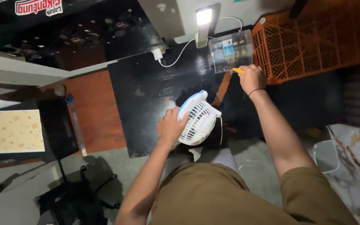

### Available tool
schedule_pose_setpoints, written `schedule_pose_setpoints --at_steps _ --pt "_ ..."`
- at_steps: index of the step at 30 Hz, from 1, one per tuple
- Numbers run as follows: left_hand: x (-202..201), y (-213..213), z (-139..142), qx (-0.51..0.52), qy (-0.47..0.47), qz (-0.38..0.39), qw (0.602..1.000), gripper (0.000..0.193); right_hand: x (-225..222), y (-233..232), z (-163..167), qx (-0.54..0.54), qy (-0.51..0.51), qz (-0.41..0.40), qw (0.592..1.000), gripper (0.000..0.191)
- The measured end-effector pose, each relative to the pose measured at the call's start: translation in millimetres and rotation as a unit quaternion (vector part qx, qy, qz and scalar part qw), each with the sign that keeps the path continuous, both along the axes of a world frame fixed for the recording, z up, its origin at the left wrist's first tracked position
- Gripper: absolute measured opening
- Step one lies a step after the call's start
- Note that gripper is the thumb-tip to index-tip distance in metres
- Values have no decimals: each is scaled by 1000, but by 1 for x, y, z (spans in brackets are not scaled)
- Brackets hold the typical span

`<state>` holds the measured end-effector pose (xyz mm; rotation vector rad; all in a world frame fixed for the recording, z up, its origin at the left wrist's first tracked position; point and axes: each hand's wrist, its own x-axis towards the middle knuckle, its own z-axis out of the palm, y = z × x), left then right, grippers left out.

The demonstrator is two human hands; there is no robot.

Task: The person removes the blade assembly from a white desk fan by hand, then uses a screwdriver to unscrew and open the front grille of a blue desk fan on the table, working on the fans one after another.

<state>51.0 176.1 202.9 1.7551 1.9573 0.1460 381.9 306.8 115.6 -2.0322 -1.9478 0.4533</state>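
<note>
A small white and blue desk fan [197,118] lies tilted on the black tabletop [146,96], its grille facing me. My left hand [170,125] grips the fan's left side. My right hand [252,78] is closed around a thin orange-handled tool [238,70], whose tip pokes toward a clear plastic box [231,50] of small parts. The tool's far end is hidden in my fist.
An orange plastic crate [317,37] stands at the right of the clear box. A lit lamp [205,23] and a white charger with cable [159,54] sit at the table's far edge. A brown surface [92,108] adjoins the left. A translucent bin [326,155] rests on the floor at right.
</note>
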Motion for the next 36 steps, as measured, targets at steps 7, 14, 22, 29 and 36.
schedule_pose_setpoints --at_steps 7,14,22,29,36 --pt "4 -1 8 -41 15 -5 999 48 2 24 -4 -37 -76 60 995 21" --pt "11 -3 8 76 -42 -48 995 49 3 32 -6 -77 -83 74 991 24" --pt "18 -12 -3 125 -98 -83 984 44 13 21 -8 -60 -22 46 997 23" --pt "20 -9 -13 121 -140 -19 982 37 23 -7 14 -4 62 2 998 28" --pt "17 -12 -14 115 -158 1 981 24 10 -7 15 -32 133 -94 986 34"
